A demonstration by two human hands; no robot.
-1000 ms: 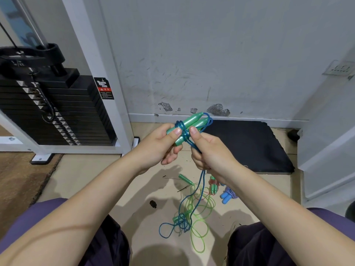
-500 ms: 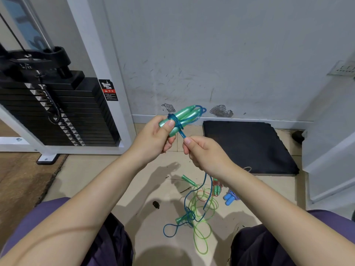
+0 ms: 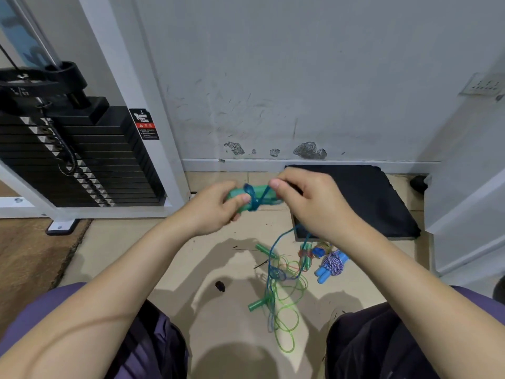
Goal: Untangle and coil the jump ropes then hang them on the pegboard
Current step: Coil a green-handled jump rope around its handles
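My left hand [image 3: 216, 209] grips two teal jump-rope handles [image 3: 259, 197] held side by side, with blue cord wound around them. My right hand [image 3: 311, 203] pinches that blue cord [image 3: 276, 247] just above the handles; the cord drops under the hand to the floor. There it mixes with a loose green jump rope [image 3: 287, 310] with green handles. Beside it lie a coiled rope with blue handles and purple-white cord [image 3: 332, 265] and a small bundled rope with green handles [image 3: 307, 257]. No pegboard is in view.
A weight-stack machine [image 3: 82, 154] with a white frame stands at the left. A black mat [image 3: 363, 198] lies against the white wall ahead. A small dark object [image 3: 220, 285] sits on the tiled floor between my knees. A white panel closes the right side.
My right hand has risen from below the handles to over them, carrying the blue cord across. Both hands sit lower in the view, and less blue cord lies on the floor.
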